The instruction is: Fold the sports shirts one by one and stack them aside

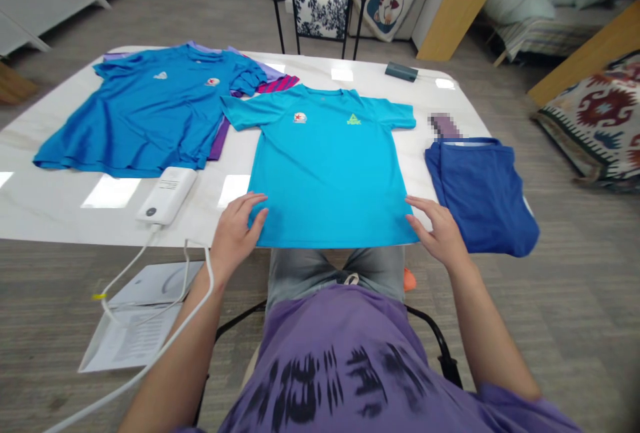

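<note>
A turquoise T-shirt [327,166] lies spread flat, front up, on the white table [60,199] in front of me. My left hand [235,229] rests at its lower left hem corner with fingers stretched out on the cloth. My right hand [437,229] lies open at the lower right hem corner, fingers flat on the fabric's edge. Neither hand grips anything.
A blue T-shirt [145,113] lies over purple garments [270,79] at the left. A folded dark blue garment [483,196] sits at the right edge. A white power bank [167,196] with a cable, a dark small case [401,71], a black chair [320,13] and papers on the floor [135,326] are nearby.
</note>
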A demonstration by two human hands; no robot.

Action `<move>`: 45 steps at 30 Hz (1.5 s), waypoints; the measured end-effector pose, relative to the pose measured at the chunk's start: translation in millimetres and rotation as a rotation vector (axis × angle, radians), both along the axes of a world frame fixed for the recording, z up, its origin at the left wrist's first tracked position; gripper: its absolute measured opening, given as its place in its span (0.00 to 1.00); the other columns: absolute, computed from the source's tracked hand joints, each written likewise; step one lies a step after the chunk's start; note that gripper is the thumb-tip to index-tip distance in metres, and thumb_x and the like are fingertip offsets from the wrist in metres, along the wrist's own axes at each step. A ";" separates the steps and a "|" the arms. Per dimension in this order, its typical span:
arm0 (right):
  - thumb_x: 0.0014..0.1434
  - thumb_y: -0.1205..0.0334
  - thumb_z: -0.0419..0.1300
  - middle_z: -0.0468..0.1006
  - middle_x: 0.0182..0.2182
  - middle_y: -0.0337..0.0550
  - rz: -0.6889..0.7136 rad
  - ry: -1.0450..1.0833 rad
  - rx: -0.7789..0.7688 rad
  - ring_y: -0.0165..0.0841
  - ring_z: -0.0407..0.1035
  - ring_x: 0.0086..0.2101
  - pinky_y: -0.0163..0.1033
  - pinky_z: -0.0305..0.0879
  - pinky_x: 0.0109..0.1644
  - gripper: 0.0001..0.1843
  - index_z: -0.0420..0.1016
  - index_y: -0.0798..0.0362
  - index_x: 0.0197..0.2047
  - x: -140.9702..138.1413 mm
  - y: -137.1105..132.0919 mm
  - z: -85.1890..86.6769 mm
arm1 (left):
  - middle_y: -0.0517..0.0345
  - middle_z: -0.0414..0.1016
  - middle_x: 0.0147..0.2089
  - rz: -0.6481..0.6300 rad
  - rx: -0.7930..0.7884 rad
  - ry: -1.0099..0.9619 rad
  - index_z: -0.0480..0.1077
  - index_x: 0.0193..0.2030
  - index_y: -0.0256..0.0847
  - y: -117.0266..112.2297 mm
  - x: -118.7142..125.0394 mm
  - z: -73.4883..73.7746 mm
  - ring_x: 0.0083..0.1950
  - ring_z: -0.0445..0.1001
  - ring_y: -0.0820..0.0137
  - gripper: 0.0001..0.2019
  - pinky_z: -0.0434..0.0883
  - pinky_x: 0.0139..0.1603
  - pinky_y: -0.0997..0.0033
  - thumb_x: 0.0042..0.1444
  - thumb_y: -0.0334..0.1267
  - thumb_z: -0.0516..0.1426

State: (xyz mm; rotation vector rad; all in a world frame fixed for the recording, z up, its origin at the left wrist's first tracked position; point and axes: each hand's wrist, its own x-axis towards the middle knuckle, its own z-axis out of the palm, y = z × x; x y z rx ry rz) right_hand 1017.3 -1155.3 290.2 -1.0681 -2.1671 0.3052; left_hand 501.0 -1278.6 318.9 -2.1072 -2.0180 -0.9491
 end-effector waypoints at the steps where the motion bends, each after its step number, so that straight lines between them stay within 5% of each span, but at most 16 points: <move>1: 0.81 0.40 0.57 0.75 0.76 0.45 0.014 -0.003 0.004 0.50 0.71 0.73 0.61 0.67 0.80 0.31 0.73 0.40 0.79 -13.5 8.6 4.3 | 0.49 0.76 0.78 -0.019 -0.005 0.028 0.73 0.76 0.46 16.6 5.6 4.8 0.83 0.69 0.53 0.26 0.64 0.86 0.45 0.81 0.53 0.51; 4: 0.81 0.36 0.55 0.63 0.83 0.47 0.020 -0.096 0.018 0.52 0.62 0.80 0.65 0.57 0.86 0.40 0.62 0.45 0.87 -49.2 30.0 3.1 | 0.47 0.64 0.87 -0.009 -0.038 0.126 0.64 0.84 0.41 55.7 16.6 7.7 0.90 0.55 0.49 0.33 0.54 0.91 0.39 0.82 0.56 0.49; 7: 0.81 0.32 0.53 0.56 0.85 0.49 -0.030 -0.200 -0.001 0.55 0.54 0.83 0.71 0.49 0.88 0.45 0.56 0.47 0.90 -66.0 40.5 -14.8 | 0.45 0.55 0.90 0.064 -0.113 0.194 0.57 0.88 0.40 70.9 17.6 -4.7 0.92 0.48 0.45 0.38 0.47 0.91 0.33 0.81 0.59 0.48; 12: 0.81 0.31 0.51 0.54 0.86 0.45 -0.053 -0.231 0.006 0.54 0.53 0.83 0.72 0.49 0.88 0.45 0.54 0.41 0.90 -60.0 43.5 -39.2 | 0.48 0.52 0.91 0.131 -0.157 0.240 0.54 0.90 0.44 66.7 12.2 -22.5 0.93 0.48 0.47 0.39 0.46 0.92 0.33 0.81 0.62 0.46; 26: 0.80 0.31 0.53 0.53 0.86 0.45 -0.066 -0.238 -0.006 0.55 0.54 0.83 0.72 0.50 0.88 0.45 0.54 0.41 0.90 -58.8 41.9 -36.3 | 0.47 0.52 0.91 0.146 -0.141 0.208 0.56 0.89 0.44 64.9 14.4 -17.5 0.92 0.48 0.47 0.39 0.47 0.92 0.34 0.80 0.62 0.49; 32: 0.79 0.31 0.55 0.58 0.85 0.46 -0.061 -0.183 -0.022 0.54 0.55 0.82 0.70 0.49 0.88 0.42 0.63 0.42 0.86 -61.2 43.2 -34.5 | 0.44 0.53 0.91 0.128 -0.124 0.172 0.58 0.88 0.43 65.0 16.3 -19.1 0.92 0.48 0.45 0.38 0.46 0.92 0.33 0.80 0.61 0.51; 36: 0.80 0.32 0.55 0.76 0.75 0.52 -0.082 0.164 -0.107 0.53 0.70 0.74 0.68 0.64 0.81 0.35 0.76 0.45 0.76 -49.8 44.8 -34.9 | 0.38 0.63 0.86 0.110 -0.005 -0.030 0.66 0.82 0.41 68.2 13.1 -13.5 0.88 0.59 0.46 0.35 0.55 0.89 0.34 0.79 0.61 0.54; 40: 0.79 0.33 0.57 0.87 0.53 0.50 -0.264 0.469 -0.123 0.50 0.82 0.56 0.63 0.75 0.68 0.27 0.83 0.46 0.59 -37.0 52.6 -11.2 | 0.42 0.77 0.70 0.171 0.272 -0.369 0.71 0.71 0.42 57.2 0.2 4.9 0.73 0.76 0.56 0.24 0.75 0.75 0.49 0.81 0.56 0.54; 43: 0.75 0.34 0.65 0.87 0.47 0.48 -0.096 0.307 -0.089 0.48 0.82 0.48 0.58 0.78 0.60 0.23 0.84 0.44 0.55 -64.1 68.0 36.2 | 0.47 0.80 0.60 0.250 0.259 -0.349 0.72 0.67 0.43 32.0 -8.2 16.3 0.61 0.81 0.58 0.21 0.78 0.66 0.54 0.79 0.55 0.58; 45: 0.74 0.36 0.66 0.87 0.46 0.48 0.104 0.172 -0.082 0.46 0.82 0.46 0.54 0.80 0.55 0.22 0.84 0.44 0.55 -112.5 82.5 73.1 | 0.48 0.80 0.56 0.335 0.146 -0.237 0.73 0.65 0.42 10.9 -8.5 19.9 0.56 0.81 0.56 0.20 0.77 0.62 0.54 0.78 0.54 0.59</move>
